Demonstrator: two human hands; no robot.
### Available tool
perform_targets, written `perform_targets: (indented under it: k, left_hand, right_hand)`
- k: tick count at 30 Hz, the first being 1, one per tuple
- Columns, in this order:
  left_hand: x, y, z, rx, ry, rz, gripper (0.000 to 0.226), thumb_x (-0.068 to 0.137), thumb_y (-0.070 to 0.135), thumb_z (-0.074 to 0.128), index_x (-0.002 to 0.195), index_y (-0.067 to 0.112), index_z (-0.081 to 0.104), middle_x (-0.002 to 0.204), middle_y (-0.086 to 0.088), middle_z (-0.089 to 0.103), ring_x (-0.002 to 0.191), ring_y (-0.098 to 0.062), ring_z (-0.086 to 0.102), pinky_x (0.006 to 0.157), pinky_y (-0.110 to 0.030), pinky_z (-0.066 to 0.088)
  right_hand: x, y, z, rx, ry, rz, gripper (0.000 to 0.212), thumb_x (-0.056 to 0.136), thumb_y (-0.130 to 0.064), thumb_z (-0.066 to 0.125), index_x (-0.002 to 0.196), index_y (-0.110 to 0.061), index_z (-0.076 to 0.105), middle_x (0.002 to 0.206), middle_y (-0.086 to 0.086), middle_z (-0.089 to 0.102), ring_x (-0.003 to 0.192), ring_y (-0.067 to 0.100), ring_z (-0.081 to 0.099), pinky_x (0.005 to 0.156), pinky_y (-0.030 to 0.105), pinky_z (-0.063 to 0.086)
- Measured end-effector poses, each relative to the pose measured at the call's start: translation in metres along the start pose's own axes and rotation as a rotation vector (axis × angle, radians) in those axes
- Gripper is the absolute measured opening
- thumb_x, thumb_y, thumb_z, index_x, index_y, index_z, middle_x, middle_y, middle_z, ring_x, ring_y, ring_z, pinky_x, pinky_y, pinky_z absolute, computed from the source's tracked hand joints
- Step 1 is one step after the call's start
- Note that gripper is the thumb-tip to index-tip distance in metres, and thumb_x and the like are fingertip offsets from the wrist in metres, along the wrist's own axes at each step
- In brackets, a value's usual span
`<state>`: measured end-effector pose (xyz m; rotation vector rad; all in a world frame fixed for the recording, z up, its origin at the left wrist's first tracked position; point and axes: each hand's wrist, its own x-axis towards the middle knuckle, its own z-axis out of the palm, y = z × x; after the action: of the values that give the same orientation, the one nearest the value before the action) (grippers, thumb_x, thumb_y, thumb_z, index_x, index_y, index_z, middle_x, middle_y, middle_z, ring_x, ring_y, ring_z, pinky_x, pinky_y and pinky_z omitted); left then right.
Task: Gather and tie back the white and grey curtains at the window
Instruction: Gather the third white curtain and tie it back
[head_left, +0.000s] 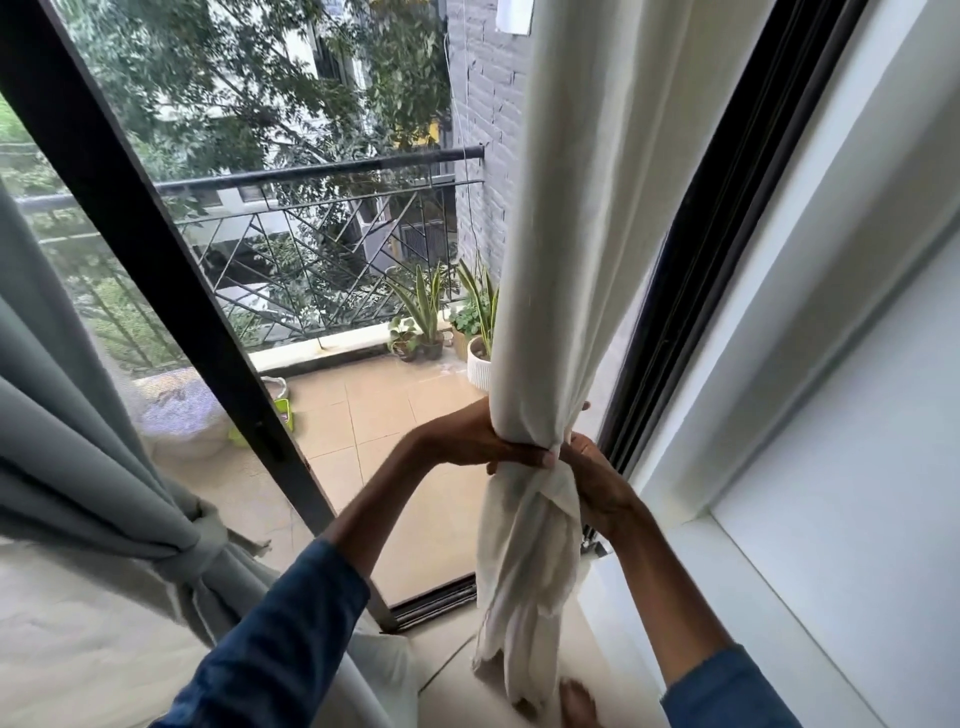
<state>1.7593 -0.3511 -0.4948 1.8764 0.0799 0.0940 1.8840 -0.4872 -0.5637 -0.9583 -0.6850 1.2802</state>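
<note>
left sleeve (270, 639): dark blue, creased fabric | right sleeve (727, 696): same dark blue | cuffs: end mid-forearm | left hand (467, 436), right hand (597, 483): bare | foot (576, 700): bare

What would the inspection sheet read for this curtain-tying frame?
Surface: tiled floor, beige.
Job's things: white curtain bunched, finished knot not visible; grey curtain already tied back.
Clutter: sacks on the balcony.
Hands: left hand grips the white bunch; right hand pinches fabric beside it.
Cables: thin line down the brick wall, possibly a cord.
Surroundings: black window frame, railing, potted plants.
</note>
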Motion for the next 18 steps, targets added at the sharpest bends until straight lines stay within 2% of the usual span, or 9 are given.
perform_targets:
  k: [1, 2, 3, 5, 8, 10, 11, 15, 18]
  left_hand:
    - [0.001, 0.003, -0.001, 0.016, -0.041, 0.021, 0.052, 0.086, -0.005, 0.072, 0.134, 0.002, 0.054, 0.128, -0.006, 0.065, 0.116, -0.016, 0.063, 0.086, -0.023, 0.055]
    - [0.003, 0.004, -0.003, 0.032, -0.059, 0.033, 0.049, 0.086, -0.005, 0.072, 0.132, 0.001, 0.055, 0.129, -0.009, 0.063, 0.116, -0.015, 0.063, 0.088, -0.023, 0.054]
    - [0.004, 0.004, -0.005, 0.041, -0.047, 0.021, 0.042, 0.086, -0.006, 0.071, 0.125, -0.002, 0.057, 0.122, -0.011, 0.064, 0.107, -0.008, 0.065, 0.082, -0.018, 0.055]
    - [0.004, 0.001, -0.010, 0.053, 0.027, -0.015, 0.033, 0.084, -0.003, 0.075, 0.114, -0.005, 0.061, 0.106, -0.014, 0.067, 0.080, -0.002, 0.065, 0.058, -0.012, 0.051]
    - [0.003, -0.014, -0.014, 0.063, 0.209, -0.038, 0.034, 0.078, 0.008, 0.084, 0.106, 0.003, 0.067, 0.093, -0.016, 0.069, 0.063, -0.012, 0.061, 0.040, -0.028, 0.046]
    - [0.003, -0.020, -0.016, 0.039, 0.283, -0.016, 0.030, 0.075, 0.005, 0.085, 0.098, 0.007, 0.066, 0.084, -0.013, 0.066, 0.059, -0.012, 0.060, 0.039, -0.030, 0.045]
    - [0.004, -0.022, -0.017, 0.033, 0.301, -0.003, 0.031, 0.074, 0.004, 0.086, 0.096, 0.009, 0.065, 0.081, -0.011, 0.064, 0.057, -0.013, 0.059, 0.038, -0.030, 0.045]
    - [0.004, -0.029, -0.027, 0.053, 0.374, -0.008, 0.036, 0.071, 0.014, 0.089, 0.095, 0.007, 0.064, 0.078, -0.009, 0.064, 0.056, -0.021, 0.056, 0.039, -0.031, 0.044]
    - [0.005, -0.033, -0.032, 0.108, 0.398, -0.046, 0.039, 0.070, 0.030, 0.090, 0.096, 0.012, 0.067, 0.080, -0.005, 0.068, 0.058, -0.019, 0.058, 0.043, -0.031, 0.045]
  right_hand:
    - [0.001, 0.000, 0.004, -0.028, 0.027, -0.015, 0.070, 0.088, -0.028, 0.071, 0.137, 0.015, 0.043, 0.128, 0.051, 0.045, 0.122, 0.059, 0.047, 0.110, 0.071, 0.029]
    - [0.004, 0.001, 0.005, -0.042, 0.060, -0.030, 0.067, 0.088, -0.025, 0.072, 0.137, 0.012, 0.045, 0.128, 0.050, 0.047, 0.121, 0.059, 0.049, 0.109, 0.072, 0.030]
    - [0.006, 0.002, 0.006, -0.037, 0.094, -0.040, 0.063, 0.089, -0.022, 0.070, 0.139, 0.010, 0.045, 0.130, 0.049, 0.047, 0.122, 0.061, 0.047, 0.109, 0.073, 0.029]
    - [0.009, 0.003, 0.005, -0.024, 0.164, -0.046, 0.051, 0.095, -0.012, 0.063, 0.138, 0.008, 0.047, 0.131, 0.046, 0.048, 0.122, 0.062, 0.048, 0.108, 0.071, 0.034]
    - [0.009, -0.002, 0.005, -0.136, 0.265, -0.074, 0.034, 0.096, -0.006, 0.060, 0.127, 0.007, 0.060, 0.119, 0.030, 0.066, 0.107, 0.040, 0.063, 0.091, 0.045, 0.056]
    - [0.007, -0.005, 0.006, -0.233, 0.358, -0.140, 0.029, 0.094, -0.003, 0.063, 0.122, 0.002, 0.063, 0.109, 0.017, 0.072, 0.101, 0.029, 0.066, 0.083, 0.031, 0.058]
    - [0.006, -0.005, 0.005, -0.284, 0.406, -0.187, 0.027, 0.093, -0.001, 0.065, 0.120, 0.000, 0.064, 0.108, 0.014, 0.072, 0.099, 0.025, 0.066, 0.085, 0.030, 0.057]
    - [-0.002, -0.006, 0.005, -0.437, 0.471, -0.296, 0.020, 0.095, -0.015, 0.066, 0.111, -0.005, 0.071, 0.103, 0.013, 0.075, 0.096, 0.022, 0.070, 0.089, 0.036, 0.056]
    - [-0.005, -0.004, 0.012, -0.537, 0.407, -0.307, 0.020, 0.086, -0.015, 0.076, 0.106, -0.012, 0.072, 0.094, 0.006, 0.077, 0.084, 0.016, 0.071, 0.070, 0.032, 0.059]
